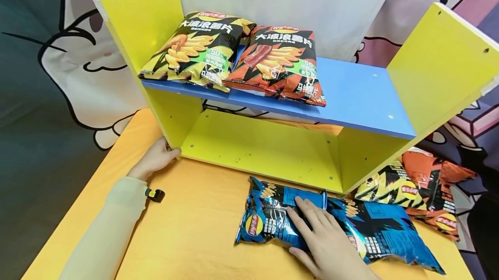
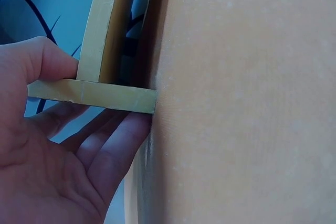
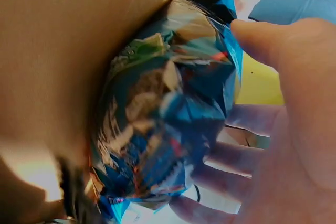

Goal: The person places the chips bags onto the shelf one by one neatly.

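A yellow-and-blue shelf [image 1: 257, 141] stands on the orange table. At its lower left corner my left hand [image 1: 157, 157] holds the board end [image 2: 92, 92], thumb on one side and fingers on the other. My right hand [image 1: 327, 236] rests with extended fingers on a blue bag of potato chips [image 1: 269, 210] lying in front of the shelf. In the right wrist view, thumb and fingertips touch this shiny blue bag [image 3: 157, 114]. A second blue chip bag [image 1: 390, 232] lies to its right, partly behind my right hand.
On the blue upper board [image 1: 358, 94] sit a black-and-yellow chip bag [image 1: 195, 50] and a red chip bag [image 1: 278, 63]. Another yellow bag [image 1: 393, 185] and red bag [image 1: 438, 193] lie right of the shelf. Patterned cloth [image 1: 93, 55] hangs behind.
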